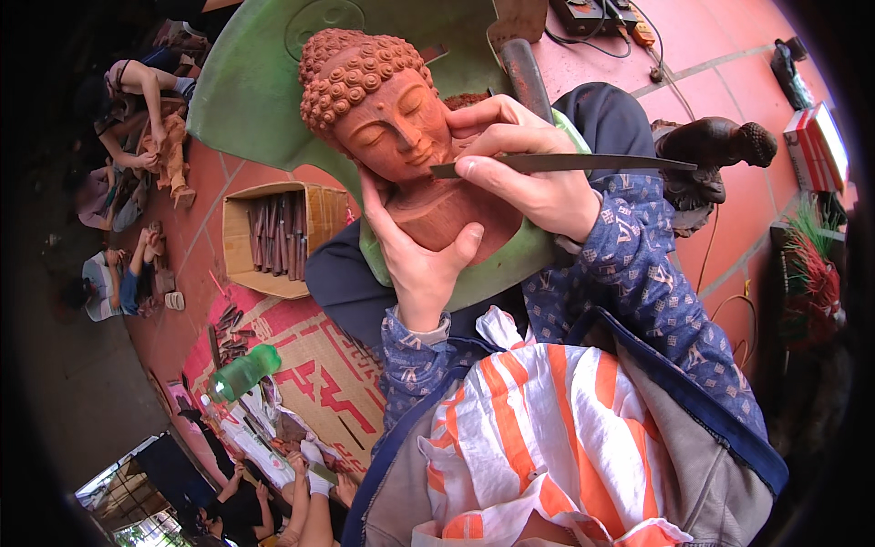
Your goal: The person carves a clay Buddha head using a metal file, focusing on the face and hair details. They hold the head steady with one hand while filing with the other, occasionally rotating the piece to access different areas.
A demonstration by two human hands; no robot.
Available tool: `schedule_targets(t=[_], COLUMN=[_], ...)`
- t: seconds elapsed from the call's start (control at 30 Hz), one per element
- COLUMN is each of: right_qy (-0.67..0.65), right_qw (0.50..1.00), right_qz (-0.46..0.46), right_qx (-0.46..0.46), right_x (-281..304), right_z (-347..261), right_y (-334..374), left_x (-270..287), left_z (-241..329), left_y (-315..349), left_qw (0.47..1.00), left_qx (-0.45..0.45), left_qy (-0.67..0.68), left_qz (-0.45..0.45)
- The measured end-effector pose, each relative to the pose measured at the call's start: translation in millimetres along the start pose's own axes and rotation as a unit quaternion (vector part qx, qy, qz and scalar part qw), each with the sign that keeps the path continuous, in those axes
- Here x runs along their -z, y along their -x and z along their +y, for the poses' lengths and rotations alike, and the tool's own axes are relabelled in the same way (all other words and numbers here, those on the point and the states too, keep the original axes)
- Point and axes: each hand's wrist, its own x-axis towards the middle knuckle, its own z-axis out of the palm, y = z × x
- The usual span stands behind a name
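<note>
A reddish-brown carved Buddha bust (387,118), with curled hair and lowered eyelids, lies tilted on a green plastic support (251,87) across my lap. My left hand (424,260) cups the jaw and neck side of it, thumb raised over the chest. A thin dark file (620,162) is pinched in my right hand (538,169), between thumb and fingers. Its near end touches or nearly touches the chin, while the tapering end points right. Some right fingers rest along the bust's cheek. Reddish dust (467,100) gathers behind the neck.
Left of my knee sits a cardboard box (264,284) of long-handled tools. A green bottle (244,372) lies on flattened cardboard (310,365). Right are a dark carved statue (711,150) and cables. A thick dark handle (524,77) stands beyond the bust. Several people work at left.
</note>
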Motion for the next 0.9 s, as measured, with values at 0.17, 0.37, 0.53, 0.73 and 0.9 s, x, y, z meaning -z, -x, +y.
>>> schedule_targets(t=[0.17, 0.37, 0.53, 0.73, 0.9], right_qy=[-0.069, -0.124, -0.02, 0.058, -0.034], right_qw=[0.997, 0.989, 0.999, 0.996, 0.997], right_qz=[-0.017, 0.021, -0.005, -0.045, -0.053], right_qx=[-0.035, -0.081, 0.026, 0.052, 0.037], right_x=[10, 27, 26, 8, 13], right_z=[6, 9, -1, -1, 16], right_y=[-1, 10, 11, 8, 4], left_x=[2, 1, 4, 5, 5], left_z=[-2, 0, 0, 4, 3], left_y=[3, 4, 3, 3, 5], left_qw=[1.0, 1.0, 1.0, 1.0, 1.0], left_qx=[-0.002, 0.014, 0.007, 0.014, 0.021], left_qy=[-0.001, -0.013, -0.011, -0.015, -0.008], left_qz=[-0.003, -0.002, -0.002, 0.002, 0.002])
